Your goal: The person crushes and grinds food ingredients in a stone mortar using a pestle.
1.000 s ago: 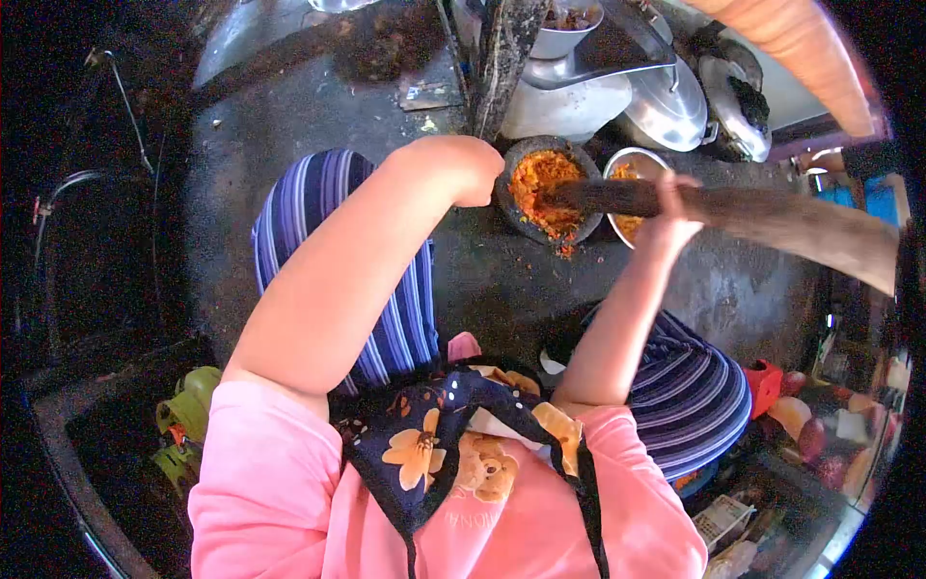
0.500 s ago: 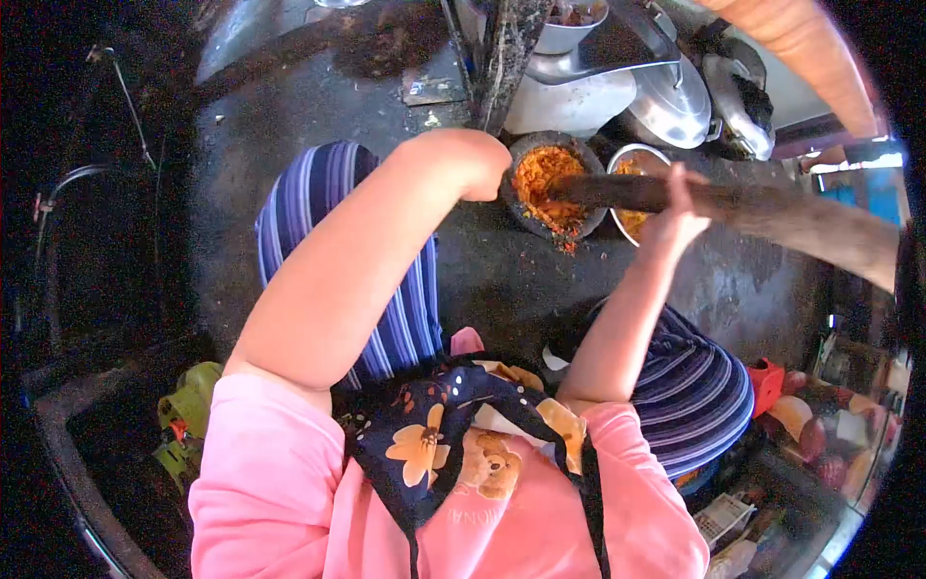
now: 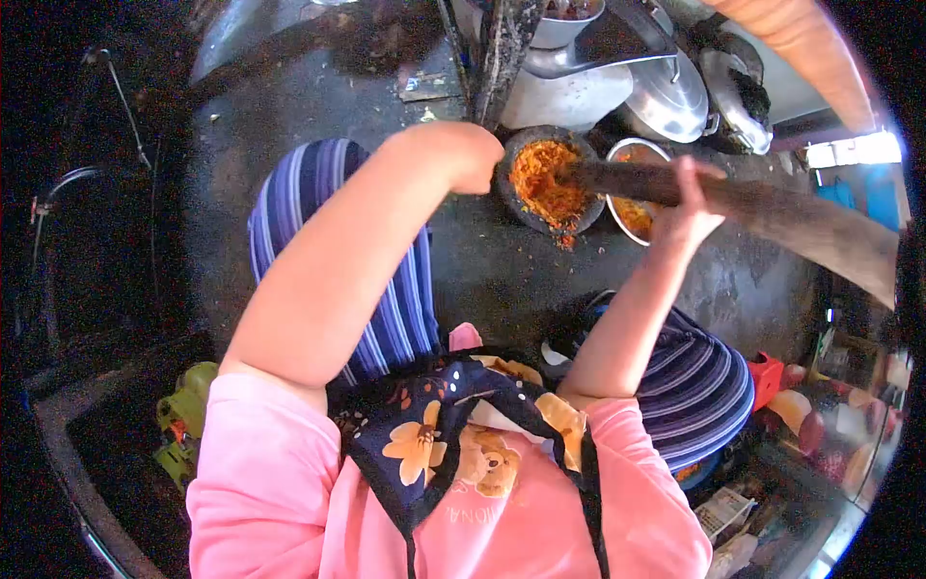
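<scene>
A dark stone mortar (image 3: pixel 506 200) stands on the floor, full of coarse orange-red mash (image 3: pixel 542 183) with bits smeared over its near rim. My left hand (image 3: pixel 475 162) is closed at the mortar's left rim, its fingertips hidden. My right hand (image 3: pixel 689 210) is wrapped around a long, thick wooden pestle (image 3: pixel 781 220). The pestle slants in from the right, its narrow end at the mash. Just right of the mortar, partly behind the pestle, is a metal bowl (image 3: pixel 622 217) with more orange food in it.
Beyond the mortar are a large lidded metal pot (image 3: pixel 670 101), a raised bowl (image 3: pixel 569 31) and a dark post (image 3: pixel 503 63). My striped-clothed knees flank the dark floor (image 3: pixel 502 285). A red plastic item (image 3: pixel 765 383) is at right, a green one (image 3: pixel 188 405) at left.
My right hand has shifted slightly right with the pestle, whose narrow end has drawn back a little across the mash. My left hand stays at the mortar's rim.
</scene>
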`<state>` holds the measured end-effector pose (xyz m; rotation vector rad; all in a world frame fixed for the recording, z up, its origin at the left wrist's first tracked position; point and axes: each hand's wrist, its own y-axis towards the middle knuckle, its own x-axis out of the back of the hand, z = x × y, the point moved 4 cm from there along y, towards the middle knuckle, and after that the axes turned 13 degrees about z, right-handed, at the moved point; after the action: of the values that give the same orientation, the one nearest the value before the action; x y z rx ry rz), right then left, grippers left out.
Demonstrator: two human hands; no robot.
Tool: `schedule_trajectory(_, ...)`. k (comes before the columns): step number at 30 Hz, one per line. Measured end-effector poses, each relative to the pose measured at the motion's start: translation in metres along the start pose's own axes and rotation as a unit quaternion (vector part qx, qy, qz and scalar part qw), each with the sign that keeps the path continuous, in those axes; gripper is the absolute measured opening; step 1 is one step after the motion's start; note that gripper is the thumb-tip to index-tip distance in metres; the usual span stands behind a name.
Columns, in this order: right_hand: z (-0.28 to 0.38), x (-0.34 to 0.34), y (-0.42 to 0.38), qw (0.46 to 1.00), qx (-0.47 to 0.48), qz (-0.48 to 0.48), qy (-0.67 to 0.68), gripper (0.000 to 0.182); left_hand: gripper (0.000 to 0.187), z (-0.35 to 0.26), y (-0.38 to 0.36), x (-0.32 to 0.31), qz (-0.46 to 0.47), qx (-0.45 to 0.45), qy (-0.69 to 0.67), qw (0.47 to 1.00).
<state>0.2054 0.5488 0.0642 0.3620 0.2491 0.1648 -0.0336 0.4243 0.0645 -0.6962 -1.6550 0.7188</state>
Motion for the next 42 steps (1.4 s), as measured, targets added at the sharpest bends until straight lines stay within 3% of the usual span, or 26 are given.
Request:
schedule_trajectory(3,0.021,-0.010,0.005,1.000,-0.017,0.018,-0.015,0.018,0.054,0.003,-0.003,0.007,-0.002,0.011,-0.002,1.000)
schedule_trajectory(5,-0.052,0.014,-0.005,0.971,-0.012,0.013,-0.237,0.027,0.055,0.006,-0.004,0.007,-0.009,0.034,0.002,0.999)
schedule_trajectory(7,-0.145,0.015,-0.046,0.981,-0.115,0.035,-0.151,0.027,0.055,0.002,0.000,0.004,0.003,0.036,0.007,0.999)
schedule_trajectory(9,-0.131,0.000,-0.059,0.996,-0.092,-0.004,-0.014,0.027,0.053,-0.004,-0.005,0.001,0.017,0.006,-0.005,1.000)
schedule_trajectory(10,-0.122,-0.003,-0.060,0.991,-0.128,0.006,-0.039,0.034,0.051,-0.005,-0.003,-0.002,0.022,0.015,-0.015,1.000)
schedule_trajectory(12,-0.057,-0.029,-0.043,0.999,-0.032,-0.039,-0.012,0.034,0.051,-0.002,-0.005,-0.003,0.009,0.019,-0.014,1.000)
schedule_trajectory(14,-0.017,-0.027,-0.011,0.997,-0.047,0.065,-0.004,0.022,0.050,-0.003,-0.007,0.001,-0.003,0.018,-0.011,1.000)
schedule_trajectory(15,0.020,-0.038,-0.006,0.994,-0.040,0.075,-0.074,0.022,0.051,-0.002,-0.007,0.004,-0.001,0.016,-0.009,1.000)
schedule_trajectory(17,0.027,-0.037,-0.003,0.995,-0.010,0.059,-0.081,0.018,0.050,0.003,-0.003,0.005,-0.013,0.012,-0.022,1.000)
schedule_trajectory(19,-0.037,-0.023,-0.010,0.999,-0.013,0.015,-0.033,0.020,0.048,0.007,0.000,0.004,-0.023,0.020,-0.007,1.000)
schedule_trajectory(20,-0.081,-0.011,-0.017,0.988,-0.009,0.029,-0.154,0.025,0.046,0.005,0.000,0.002,-0.025,0.027,0.002,0.999)
schedule_trajectory(21,-0.130,-0.004,-0.038,0.975,-0.108,0.022,-0.195,0.027,0.046,0.001,-0.006,0.001,-0.026,0.030,0.002,0.999)
schedule_trajectory(22,-0.132,-0.013,-0.063,0.987,-0.151,-0.054,-0.022,0.023,0.046,-0.005,-0.013,0.001,-0.007,0.018,-0.014,1.000)
schedule_trajectory(23,-0.143,-0.002,-0.062,0.991,-0.123,0.000,-0.053,0.026,0.046,-0.006,-0.017,0.003,0.008,0.009,-0.033,0.999)
schedule_trajectory(26,-0.079,-0.014,-0.039,0.997,-0.038,-0.040,-0.056,0.032,0.046,-0.003,-0.016,-0.004,-0.002,0.000,-0.038,0.999)
schedule_trajectory(27,-0.053,-0.019,-0.025,0.998,-0.065,0.001,-0.024,0.027,0.047,-0.001,-0.015,-0.002,-0.020,-0.007,-0.032,0.999)
schedule_trajectory(29,0.009,-0.033,-0.009,0.998,-0.002,0.045,-0.048,0.021,0.050,0.001,-0.018,0.004,0.009,0.012,-0.021,1.000)
schedule_trajectory(30,0.017,-0.036,-0.009,1.000,-0.004,0.011,-0.028,0.020,0.052,0.007,-0.013,0.003,-0.008,0.012,-0.020,1.000)
schedule_trajectory(33,-0.035,-0.024,-0.014,0.995,-0.002,-0.023,-0.099,0.023,0.052,0.015,-0.007,0.002,-0.020,0.034,-0.007,0.999)
schedule_trajectory(34,-0.074,-0.025,-0.032,0.992,-0.061,-0.086,-0.070,0.026,0.049,0.010,-0.014,0.005,-0.015,0.037,-0.017,0.999)
schedule_trajectory(35,-0.120,-0.017,-0.049,0.988,-0.099,-0.035,-0.116,0.029,0.049,0.006,-0.016,0.004,-0.017,0.039,-0.014,0.999)
schedule_trajectory(36,-0.138,-0.008,-0.065,0.993,-0.115,-0.031,0.005,0.032,0.048,0.002,-0.016,0.001,-0.004,0.016,-0.020,1.000)
schedule_trajectory(37,-0.154,0.004,-0.066,0.994,-0.106,0.002,0.011,0.035,0.047,0.001,-0.015,0.001,0.006,-0.004,-0.029,1.000)
schedule_trajectory(39,-0.118,-0.008,-0.062,0.979,-0.137,-0.142,0.056,0.024,0.045,-0.002,-0.013,-0.007,0.003,-0.008,-0.031,0.999)
schedule_trajectory(40,-0.082,-0.012,-0.044,0.995,-0.006,-0.102,0.000,0.022,0.046,-0.003,-0.014,-0.004,-0.002,-0.002,-0.022,1.000)
schedule_trajectory(42,-0.014,-0.025,-0.020,1.000,0.003,-0.010,-0.005,0.020,0.048,0.003,-0.008,-0.003,-0.017,0.001,-0.010,1.000)
